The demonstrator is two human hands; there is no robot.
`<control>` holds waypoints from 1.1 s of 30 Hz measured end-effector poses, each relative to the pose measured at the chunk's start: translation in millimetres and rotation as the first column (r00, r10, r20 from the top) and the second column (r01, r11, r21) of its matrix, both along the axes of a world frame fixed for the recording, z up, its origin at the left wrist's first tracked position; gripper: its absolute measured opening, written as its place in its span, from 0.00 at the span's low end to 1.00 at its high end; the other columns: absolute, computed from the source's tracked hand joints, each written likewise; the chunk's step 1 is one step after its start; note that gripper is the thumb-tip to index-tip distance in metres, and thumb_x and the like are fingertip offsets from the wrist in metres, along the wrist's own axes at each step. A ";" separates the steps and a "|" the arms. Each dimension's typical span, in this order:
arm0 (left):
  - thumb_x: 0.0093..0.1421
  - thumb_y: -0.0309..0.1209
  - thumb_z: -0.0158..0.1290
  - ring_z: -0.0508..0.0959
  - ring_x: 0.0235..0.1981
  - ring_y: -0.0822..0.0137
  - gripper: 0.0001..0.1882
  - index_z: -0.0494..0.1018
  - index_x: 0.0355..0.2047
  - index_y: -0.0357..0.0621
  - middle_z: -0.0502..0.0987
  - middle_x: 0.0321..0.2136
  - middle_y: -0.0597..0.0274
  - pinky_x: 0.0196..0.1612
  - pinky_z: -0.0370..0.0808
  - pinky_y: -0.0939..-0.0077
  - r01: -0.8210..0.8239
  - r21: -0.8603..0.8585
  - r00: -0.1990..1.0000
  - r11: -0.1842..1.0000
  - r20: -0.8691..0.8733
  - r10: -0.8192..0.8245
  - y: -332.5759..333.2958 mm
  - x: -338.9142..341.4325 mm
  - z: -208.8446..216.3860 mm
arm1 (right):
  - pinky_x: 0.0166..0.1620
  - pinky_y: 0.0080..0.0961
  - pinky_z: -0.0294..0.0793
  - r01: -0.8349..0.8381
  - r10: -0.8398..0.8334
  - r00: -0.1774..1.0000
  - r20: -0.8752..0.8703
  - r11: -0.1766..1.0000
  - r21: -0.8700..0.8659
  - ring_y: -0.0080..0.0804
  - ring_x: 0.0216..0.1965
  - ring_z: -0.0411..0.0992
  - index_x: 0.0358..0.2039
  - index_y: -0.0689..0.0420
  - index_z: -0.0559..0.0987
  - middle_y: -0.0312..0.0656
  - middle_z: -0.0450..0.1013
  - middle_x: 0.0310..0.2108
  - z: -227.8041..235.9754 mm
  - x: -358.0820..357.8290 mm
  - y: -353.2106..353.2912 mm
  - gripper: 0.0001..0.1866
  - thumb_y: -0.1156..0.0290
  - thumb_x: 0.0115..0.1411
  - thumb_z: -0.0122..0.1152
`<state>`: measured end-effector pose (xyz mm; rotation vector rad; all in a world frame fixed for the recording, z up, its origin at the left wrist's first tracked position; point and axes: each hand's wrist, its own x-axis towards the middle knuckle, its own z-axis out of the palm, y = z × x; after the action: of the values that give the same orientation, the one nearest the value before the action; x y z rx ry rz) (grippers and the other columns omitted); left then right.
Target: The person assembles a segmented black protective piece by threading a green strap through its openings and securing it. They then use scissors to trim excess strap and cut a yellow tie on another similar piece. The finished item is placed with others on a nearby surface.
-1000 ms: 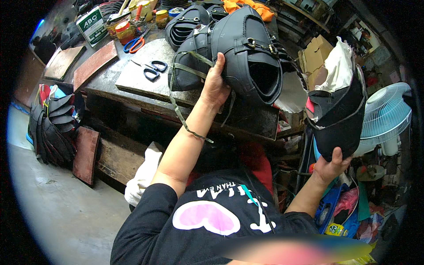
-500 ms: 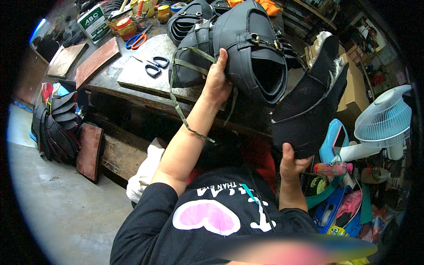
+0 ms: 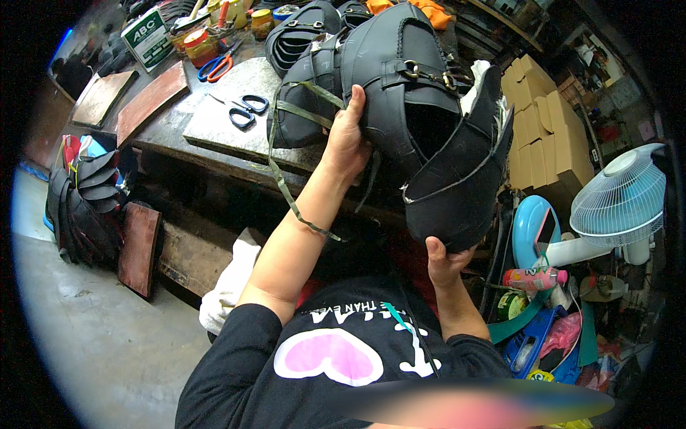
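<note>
My left hand (image 3: 348,139), thumb up, is closed on a stack of black leather shoe uppers (image 3: 375,64) with a metal buckle strap across the front. A thin olive-green strip (image 3: 280,187) loops around a neighbouring bundle of uppers (image 3: 304,107) and dangles past my forearm. Low on the right, my right hand (image 3: 449,263) grips the rounded lower end of a black fabric shoe lining (image 3: 454,211) with ragged white edges. This piece stands upright against the opening of the uppers and partly covers it. Both hands' fingers are mostly hidden behind what they hold.
On the workbench lie dark-handled scissors (image 3: 246,112) on a pale slab (image 3: 214,132), red-and-blue scissors (image 3: 216,68), boards (image 3: 151,101), jars (image 3: 200,46) and a green-white tin (image 3: 148,41). A fan (image 3: 620,196), cardboard boxes (image 3: 547,136) and a pink bottle (image 3: 534,278) stand right.
My right hand has moved left with the black lining, bringing it from beside the uppers to overlap their opening. My left hand keeps its hold, almost unmoved.
</note>
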<state>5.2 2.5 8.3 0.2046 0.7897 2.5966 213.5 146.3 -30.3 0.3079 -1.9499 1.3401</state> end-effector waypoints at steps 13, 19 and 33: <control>0.58 0.56 0.53 0.77 0.46 0.59 0.33 0.72 0.49 0.39 0.78 0.45 0.57 0.53 0.72 0.60 -0.012 -0.017 1.000 1.000 -0.008 0.012 -0.6 -0.7 -1.5 | 0.55 0.34 0.70 -0.113 0.120 0.993 0.006 0.921 0.373 0.42 0.54 0.67 0.61 0.62 0.58 0.50 0.62 0.57 2.6 -15.7 12.0 0.42 0.64 0.51 0.69; 0.57 0.55 0.55 0.78 0.43 0.60 0.31 0.74 0.46 0.39 0.79 0.42 0.58 0.50 0.73 0.61 -0.030 -0.022 0.999 0.999 -0.042 0.029 -1.2 2.1 0.6 | 0.56 0.35 0.68 -0.147 0.149 0.989 0.010 0.957 0.252 0.44 0.56 0.66 0.62 0.62 0.57 0.51 0.60 0.59 9.6 -24.6 1.8 0.41 0.68 0.50 0.67; 0.57 0.65 0.45 0.75 0.49 0.58 0.42 0.65 0.57 0.41 0.74 0.51 0.57 0.54 0.72 0.58 -0.084 0.025 0.996 0.996 -0.019 0.084 1.8 10.0 21.2 | 0.61 0.40 0.61 0.120 -0.113 0.991 0.078 0.988 -0.093 0.48 0.56 0.66 0.56 0.64 0.67 0.52 0.67 0.54 40.5 -12.4 1.4 0.39 0.69 0.40 0.67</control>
<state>15.3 4.3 29.4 0.2092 0.7908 2.6879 201.1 147.7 10.1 0.0978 -1.9231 1.3813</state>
